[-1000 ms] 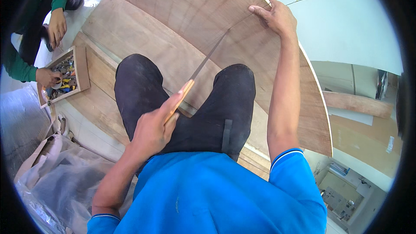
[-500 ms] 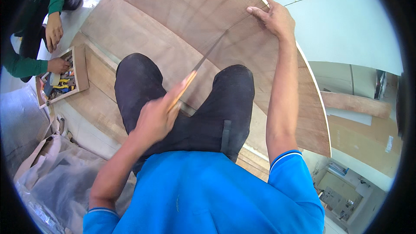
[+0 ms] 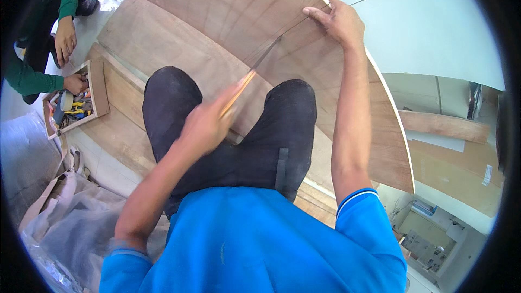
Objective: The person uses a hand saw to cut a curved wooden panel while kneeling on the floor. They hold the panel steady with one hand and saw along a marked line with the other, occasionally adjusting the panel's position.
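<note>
My left hand (image 3: pixel 208 123), slightly smeared by motion, is closed around the wooden handle of a handsaw (image 3: pixel 265 54). The narrow dark blade, seen nearly edge-on, meets a large curved plywood sheet (image 3: pixel 233 11) in front of my knees. From the blade's far end a thin dark cut line runs across the sheet to its pale outer edge. Beside that line, my right hand (image 3: pixel 343 23) grips the edge, thumb on the near face and fingers over the rim. How deep the blade sits in the wood cannot be made out.
A co-worker in green sleeves at the upper left has one hand in a wooden toolbox (image 3: pixel 100 88) of assorted tools. Plywood panels (image 3: pixel 157 35) lie beneath and ahead of my knees. Plastic sheeting (image 3: pixel 81 233) is heaped at lower left; a curved wooden strip (image 3: pixel 445 126) lies at right.
My left hand and the saw have moved forward and a little right, toward the sheet. My right hand keeps its hold on the edge. The view has shifted slightly.
</note>
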The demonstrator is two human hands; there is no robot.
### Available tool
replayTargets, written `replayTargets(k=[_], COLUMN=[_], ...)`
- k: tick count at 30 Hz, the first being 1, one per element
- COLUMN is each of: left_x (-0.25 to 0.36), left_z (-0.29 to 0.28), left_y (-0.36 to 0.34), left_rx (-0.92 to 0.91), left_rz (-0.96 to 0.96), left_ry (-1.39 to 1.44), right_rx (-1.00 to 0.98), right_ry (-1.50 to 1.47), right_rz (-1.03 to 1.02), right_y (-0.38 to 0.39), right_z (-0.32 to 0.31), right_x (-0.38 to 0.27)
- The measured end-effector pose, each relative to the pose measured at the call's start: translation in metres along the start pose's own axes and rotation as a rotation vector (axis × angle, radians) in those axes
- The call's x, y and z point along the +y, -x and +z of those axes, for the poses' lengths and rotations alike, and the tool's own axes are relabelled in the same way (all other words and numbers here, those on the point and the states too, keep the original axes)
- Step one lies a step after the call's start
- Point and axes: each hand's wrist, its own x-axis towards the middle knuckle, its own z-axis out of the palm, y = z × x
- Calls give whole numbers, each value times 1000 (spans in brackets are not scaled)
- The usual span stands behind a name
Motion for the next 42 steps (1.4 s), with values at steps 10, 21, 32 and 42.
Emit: replayTargets(k=[10,21,32,42], left_x=[6,-8,-73,-80], left_z=[51,38,49,-12], left_y=[-168,-172,-171,-174], left_rx=[132,-225,-57,-457], left_rz=[46,135,124,6], left_ry=[-31,155,140,-509], right_rx=[-82,-149,-114,-147], right_ry=[22,-125,-178,-143], right_rz=[1,62,60,71], right_y=[-11,2,-1,-2], right_z=[-3,-17,-15,-11], right_x=[-24,-12,-16,-10])
